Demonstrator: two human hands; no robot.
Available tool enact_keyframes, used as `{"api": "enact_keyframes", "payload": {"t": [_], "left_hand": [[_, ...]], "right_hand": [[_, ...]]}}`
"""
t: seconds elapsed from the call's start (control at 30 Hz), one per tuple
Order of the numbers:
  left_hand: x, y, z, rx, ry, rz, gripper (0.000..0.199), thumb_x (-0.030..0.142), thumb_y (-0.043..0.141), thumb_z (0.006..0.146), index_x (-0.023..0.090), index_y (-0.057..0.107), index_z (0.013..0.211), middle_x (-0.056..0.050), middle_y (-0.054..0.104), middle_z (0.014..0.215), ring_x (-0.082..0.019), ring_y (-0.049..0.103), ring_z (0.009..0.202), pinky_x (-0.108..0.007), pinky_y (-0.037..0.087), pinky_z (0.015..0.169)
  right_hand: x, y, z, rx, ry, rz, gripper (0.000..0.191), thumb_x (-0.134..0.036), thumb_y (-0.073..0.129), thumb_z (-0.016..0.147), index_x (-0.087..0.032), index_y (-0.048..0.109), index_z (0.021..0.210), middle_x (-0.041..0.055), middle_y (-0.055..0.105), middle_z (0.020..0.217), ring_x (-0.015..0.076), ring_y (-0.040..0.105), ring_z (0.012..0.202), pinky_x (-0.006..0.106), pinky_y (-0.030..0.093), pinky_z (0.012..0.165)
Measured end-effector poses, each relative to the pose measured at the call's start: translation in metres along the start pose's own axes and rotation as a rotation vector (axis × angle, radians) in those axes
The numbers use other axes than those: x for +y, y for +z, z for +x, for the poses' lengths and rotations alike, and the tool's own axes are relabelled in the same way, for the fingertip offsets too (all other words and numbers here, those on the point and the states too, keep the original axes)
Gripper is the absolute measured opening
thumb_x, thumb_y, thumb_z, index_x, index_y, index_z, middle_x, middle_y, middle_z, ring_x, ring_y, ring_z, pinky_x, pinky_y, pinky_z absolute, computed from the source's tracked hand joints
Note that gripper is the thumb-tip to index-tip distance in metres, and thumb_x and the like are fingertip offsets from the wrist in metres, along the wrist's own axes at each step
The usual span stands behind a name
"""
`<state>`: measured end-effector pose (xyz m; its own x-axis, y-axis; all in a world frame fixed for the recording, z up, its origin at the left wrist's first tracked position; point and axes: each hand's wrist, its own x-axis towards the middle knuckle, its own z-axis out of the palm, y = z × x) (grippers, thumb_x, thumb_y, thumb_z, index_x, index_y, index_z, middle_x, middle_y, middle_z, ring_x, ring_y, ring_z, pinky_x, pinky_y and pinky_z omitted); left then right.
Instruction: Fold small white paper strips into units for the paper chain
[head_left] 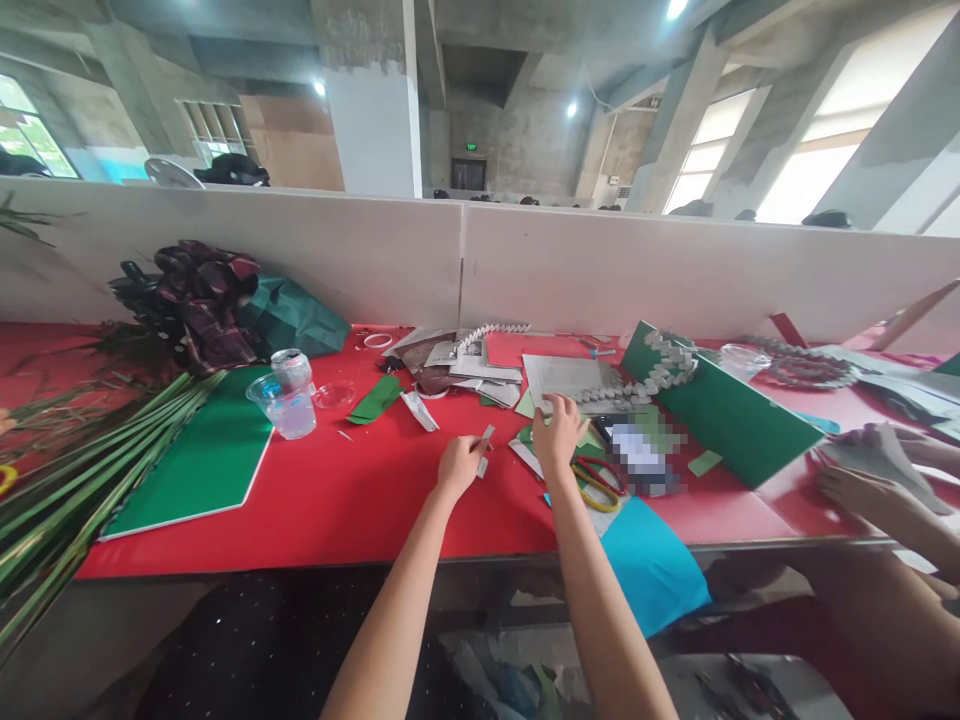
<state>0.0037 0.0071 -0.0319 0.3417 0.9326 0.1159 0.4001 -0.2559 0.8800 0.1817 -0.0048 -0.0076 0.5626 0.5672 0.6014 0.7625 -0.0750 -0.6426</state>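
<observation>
My left hand [459, 468] is closed on a small folded strip of grey paper [487, 436] above the red table [360, 500]. Just below its fingertips is another small grey paper piece [481, 467]. To the right, my right hand [559, 432] is raised over green and white paper scraps, its fingers apart and bent, with nothing visible in them. Beside that wrist lie scissors [598, 490] with yellow and red handles. A chain of folded paper [664, 365] rests by the upright green board, above a printed sheet [562, 373].
Long green leaves [97, 490] cover a green board [202, 465] at left. A plastic cup [294, 410] and a can [291, 368] stand nearby. Blue paper [651, 565] hangs over the front edge. Beyond the green divider [735, 425], another person's hands [874, 485] hold grey material.
</observation>
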Motion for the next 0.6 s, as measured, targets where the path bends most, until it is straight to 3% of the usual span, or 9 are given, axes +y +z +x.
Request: {"api": "enact_keyframes", "payload": {"t": [0.1,0.23,0.3,0.4,0.47,0.53,0.6], "left_hand": [[-0.001,0.000,0.000,-0.007,-0.003,0.011,0.039,0.046,0.043,0.084,0.016,0.068,0.081,-0.004,0.065,0.064,-0.015,0.058,0.056,-0.022,0.031,0.049],[0.001,0.000,-0.001,-0.008,0.012,0.027,0.041,0.047,0.042,0.084,0.016,0.067,0.079,-0.003,0.063,0.060,-0.013,0.054,0.052,-0.022,0.029,0.048],[0.001,0.000,0.000,-0.005,0.003,0.023,0.042,0.049,0.042,0.084,0.016,0.068,0.079,-0.003,0.063,0.060,-0.013,0.052,0.050,-0.021,0.030,0.048],[0.001,0.000,0.001,-0.005,0.001,-0.018,0.044,0.051,0.042,0.083,0.015,0.068,0.081,-0.004,0.064,0.061,-0.014,0.055,0.052,-0.022,0.033,0.049],[0.000,-0.001,0.002,0.000,0.007,-0.061,0.044,0.051,0.044,0.083,0.015,0.068,0.080,-0.005,0.064,0.061,-0.015,0.057,0.055,-0.022,0.035,0.051],[-0.001,-0.002,0.003,0.006,0.014,-0.098,0.043,0.051,0.045,0.082,0.015,0.068,0.078,-0.005,0.063,0.060,-0.016,0.057,0.056,-0.023,0.036,0.051],[-0.002,-0.004,0.005,0.011,0.023,-0.122,0.043,0.051,0.045,0.082,0.015,0.066,0.074,-0.003,0.060,0.057,-0.015,0.055,0.054,-0.023,0.035,0.050]], "right_hand": [[0.020,-0.016,0.024,0.035,0.103,-0.104,0.041,-0.032,0.045,0.080,-0.022,0.050,0.120,0.0131,0.039,0.140,0.0326,0.028,0.131,0.067,0.010,0.102],[0.050,-0.041,0.037,-0.132,0.425,-0.230,0.060,-0.039,0.054,0.075,-0.019,0.042,0.130,0.0191,0.025,0.148,0.0405,0.019,0.134,0.072,0.015,0.097],[0.053,-0.050,0.032,-0.124,0.476,-0.270,0.064,-0.042,0.055,0.074,-0.018,0.040,0.132,0.0207,0.023,0.148,0.0422,0.018,0.134,0.071,0.017,0.096],[0.035,-0.047,0.019,-0.025,0.253,-0.172,0.057,-0.044,0.050,0.079,-0.017,0.045,0.128,0.0192,0.031,0.145,0.0375,0.025,0.132,0.061,0.026,0.099],[0.013,-0.032,0.009,-0.098,0.026,0.014,0.046,-0.045,0.046,0.083,-0.017,0.052,0.119,0.0177,0.048,0.131,0.0313,0.040,0.123,0.049,0.033,0.099],[-0.008,-0.012,-0.001,-0.370,-0.117,0.247,0.040,-0.047,0.043,0.085,-0.018,0.060,0.106,0.0131,0.062,0.109,0.0258,0.054,0.104,0.039,0.041,0.090],[-0.021,0.007,-0.011,-0.660,-0.177,0.469,0.038,-0.049,0.045,0.085,-0.019,0.064,0.095,0.0077,0.066,0.092,0.0215,0.059,0.086,0.032,0.045,0.077]]}}
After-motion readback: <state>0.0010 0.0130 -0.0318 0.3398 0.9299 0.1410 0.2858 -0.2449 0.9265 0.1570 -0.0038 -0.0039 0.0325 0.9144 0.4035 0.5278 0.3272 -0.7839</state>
